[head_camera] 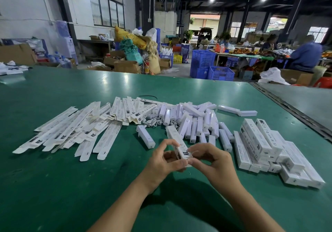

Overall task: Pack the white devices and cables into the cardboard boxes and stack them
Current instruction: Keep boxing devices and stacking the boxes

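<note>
You hold one cardboard box [177, 143] just in front of the heap of white devices [194, 122], its far end pointing into the heap. Your left hand [161, 161] curls round its near end from the left, and your right hand [213, 161] pinches the same end from the right, apparently working the flap. Whether a device is already inside, you cannot tell from here. The job looks to be in its early-to-middle stretch. To the right of the heap, a stack of closed boxes [265, 147] lies in a few layers. To the left of the heap, a broad spread of flat unfolded boxes [80, 129] waits. The heap itself holds many unpacked devices, with coiled white cables [154, 122] at its left edge and one lone device [145, 139] just left of it, nearer you. All of it lies on a wide green table [71, 187], slightly glossy under ceiling lamps. Well beyond the heap, the workshop holds blue crates [212, 70], cartons, sacks and seated workers [305, 55] at other tables.
</note>
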The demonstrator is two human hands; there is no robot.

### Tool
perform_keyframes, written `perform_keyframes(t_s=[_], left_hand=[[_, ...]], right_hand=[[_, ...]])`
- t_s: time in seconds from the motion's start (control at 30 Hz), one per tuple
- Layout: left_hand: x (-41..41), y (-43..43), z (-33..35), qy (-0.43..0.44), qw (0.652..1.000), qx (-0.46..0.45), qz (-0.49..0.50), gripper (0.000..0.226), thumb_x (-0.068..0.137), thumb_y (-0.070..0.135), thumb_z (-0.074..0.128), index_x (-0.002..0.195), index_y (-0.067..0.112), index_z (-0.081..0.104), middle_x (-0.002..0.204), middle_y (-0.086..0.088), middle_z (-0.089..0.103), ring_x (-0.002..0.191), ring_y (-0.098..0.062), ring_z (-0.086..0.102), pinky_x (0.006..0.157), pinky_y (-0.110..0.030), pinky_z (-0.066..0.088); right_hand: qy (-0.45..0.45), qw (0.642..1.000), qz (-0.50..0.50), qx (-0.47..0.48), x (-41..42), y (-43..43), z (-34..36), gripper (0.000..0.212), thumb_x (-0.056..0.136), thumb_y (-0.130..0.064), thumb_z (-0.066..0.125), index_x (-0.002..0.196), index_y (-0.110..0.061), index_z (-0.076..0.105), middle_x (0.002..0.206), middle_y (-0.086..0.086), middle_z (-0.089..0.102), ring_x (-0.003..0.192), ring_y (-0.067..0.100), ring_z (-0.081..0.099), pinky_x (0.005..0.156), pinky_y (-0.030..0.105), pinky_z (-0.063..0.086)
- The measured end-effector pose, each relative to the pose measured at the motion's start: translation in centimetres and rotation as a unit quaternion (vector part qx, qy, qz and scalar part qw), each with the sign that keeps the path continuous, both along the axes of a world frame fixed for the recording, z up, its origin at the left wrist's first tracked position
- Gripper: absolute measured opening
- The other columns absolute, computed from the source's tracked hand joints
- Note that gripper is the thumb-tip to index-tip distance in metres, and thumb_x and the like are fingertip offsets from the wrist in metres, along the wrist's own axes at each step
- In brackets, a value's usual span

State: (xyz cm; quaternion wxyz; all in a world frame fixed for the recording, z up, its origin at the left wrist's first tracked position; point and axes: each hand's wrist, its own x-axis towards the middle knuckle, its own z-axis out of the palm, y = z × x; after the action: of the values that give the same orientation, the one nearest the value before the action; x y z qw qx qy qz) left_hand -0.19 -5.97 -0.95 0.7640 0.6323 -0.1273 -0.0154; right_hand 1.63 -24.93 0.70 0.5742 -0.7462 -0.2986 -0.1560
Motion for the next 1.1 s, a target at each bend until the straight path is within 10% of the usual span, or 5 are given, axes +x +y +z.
perform_keyframes(t_s=[0.27,0.47,0.73,0.87,1.1], left_hand=[[-0.2,0.0,0.3,0.007,1.000,0.020,0.012,0.038,0.072,0.034,0.083,0.104,0.024,0.064,0.082,-0.007,0.072,0.077,-0.019,0.069,0.071,-0.032,0.058],[-0.3,0.2,0.8,0.043,0.983,-0.165,-0.070,0.051,0.067,0.051,0.085,0.101,0.016,0.070,0.077,-0.014,0.062,0.058,-0.022,0.060,0.055,-0.030,0.054],[0.0,1.6,1.2,0.093,0.946,-0.293,-0.107,0.076,0.051,0.061,0.091,0.104,0.010,0.071,0.067,-0.011,0.058,0.050,-0.019,0.054,0.049,-0.028,0.047],[0.4,1.3,0.4,0.057,0.969,-0.216,-0.104,0.078,0.057,0.057,0.090,0.120,0.015,0.070,0.071,-0.001,0.054,0.058,-0.009,0.045,0.056,-0.021,0.045],[1.5,0.3,-0.6,0.047,0.983,-0.076,0.162,0.036,0.064,0.049,0.080,0.087,0.020,0.078,0.082,-0.014,0.051,0.058,-0.010,0.041,0.058,-0.024,0.037]], right_hand=[[-0.014,1.000,0.008,-0.021,-0.2,0.4,-0.2,0.014,0.083,-0.033,0.074,0.084,-0.019,0.074,0.093,-0.007,0.069,0.083,0.019,0.069,0.074,0.036,0.058],[-0.023,0.995,-0.005,-0.094,-0.3,-0.2,-0.4,0.037,0.081,-0.014,0.065,0.113,-0.032,0.064,0.122,-0.020,0.057,0.069,0.013,0.062,0.069,0.022,0.052],[-0.044,0.970,-0.148,-0.187,1.0,-0.9,-0.9,0.033,0.084,-0.024,0.076,0.115,-0.025,0.068,0.092,-0.024,0.060,0.047,0.010,0.049,0.054,0.014,0.038],[0.018,0.982,-0.096,-0.163,0.9,-0.2,-1.7,0.030,0.086,-0.028,0.074,0.116,-0.026,0.069,0.083,-0.019,0.066,0.052,0.004,0.056,0.051,0.009,0.039],[0.004,0.978,-0.059,-0.202,1.5,2.3,-3.1,0.039,0.099,-0.046,0.045,0.130,-0.026,0.057,0.110,-0.014,0.058,0.078,0.003,0.060,0.069,0.016,0.049]])
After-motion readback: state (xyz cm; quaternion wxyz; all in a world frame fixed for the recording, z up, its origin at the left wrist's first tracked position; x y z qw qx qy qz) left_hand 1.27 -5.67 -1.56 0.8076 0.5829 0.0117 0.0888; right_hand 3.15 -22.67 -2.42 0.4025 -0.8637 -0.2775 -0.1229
